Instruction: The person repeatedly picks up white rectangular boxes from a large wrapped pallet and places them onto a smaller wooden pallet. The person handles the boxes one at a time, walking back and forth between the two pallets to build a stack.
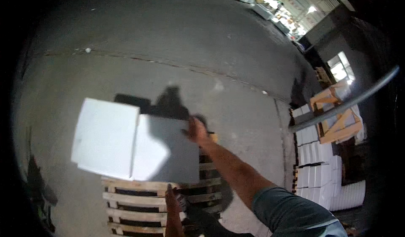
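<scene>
Two white boxes lie side by side on a wooden pallet (135, 207). My right hand (196, 130) grips the far right corner of the right-hand white box (177, 152), its thumb toward the top face and its other fingers mostly hidden. At that box's near edge is my left hand (171, 195), its thumb end against the edge and its remaining fingers out of sight below. The left-hand white box (105, 138) touches the right one and overhangs the pallet's left side. Shadow covers much of the right box's top.
Stacks of white boxes (314, 169) stand on the right beside a wooden crate frame (339, 119). A grey curved bar (350, 104) crosses the view there. Concrete floor (168, 34) with a long crack stretches ahead. Piled goods (278, 13) sit in a bright area at the far right.
</scene>
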{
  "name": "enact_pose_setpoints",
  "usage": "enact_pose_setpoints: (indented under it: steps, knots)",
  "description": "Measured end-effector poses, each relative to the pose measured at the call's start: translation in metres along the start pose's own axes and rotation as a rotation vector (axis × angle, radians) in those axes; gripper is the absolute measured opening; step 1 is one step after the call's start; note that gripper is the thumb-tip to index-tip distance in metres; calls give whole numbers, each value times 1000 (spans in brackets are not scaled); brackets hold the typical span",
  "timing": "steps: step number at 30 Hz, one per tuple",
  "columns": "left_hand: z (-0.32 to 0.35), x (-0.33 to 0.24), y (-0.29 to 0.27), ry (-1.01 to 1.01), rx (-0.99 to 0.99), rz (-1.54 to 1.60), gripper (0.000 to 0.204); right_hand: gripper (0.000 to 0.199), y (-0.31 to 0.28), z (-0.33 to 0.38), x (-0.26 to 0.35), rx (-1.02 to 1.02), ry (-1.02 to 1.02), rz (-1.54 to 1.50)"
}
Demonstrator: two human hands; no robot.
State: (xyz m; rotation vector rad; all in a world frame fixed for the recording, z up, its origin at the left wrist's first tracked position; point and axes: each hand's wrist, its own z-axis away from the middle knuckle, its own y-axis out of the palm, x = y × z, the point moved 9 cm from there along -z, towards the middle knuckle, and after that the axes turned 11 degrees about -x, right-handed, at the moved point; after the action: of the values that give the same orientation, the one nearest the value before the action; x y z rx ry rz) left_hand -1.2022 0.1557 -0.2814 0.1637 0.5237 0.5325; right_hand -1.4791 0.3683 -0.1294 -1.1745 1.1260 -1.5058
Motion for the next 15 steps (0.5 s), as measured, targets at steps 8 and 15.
enact_pose_setpoints:
  steps: [8,15]
  knots:
    - [-13,-3,61,-21,-184,85,70,77,57,-36,-35,73,93,-33]
    - [-67,44,-28,203,-212,195,83,76,40,42,-46,174,178,-117]
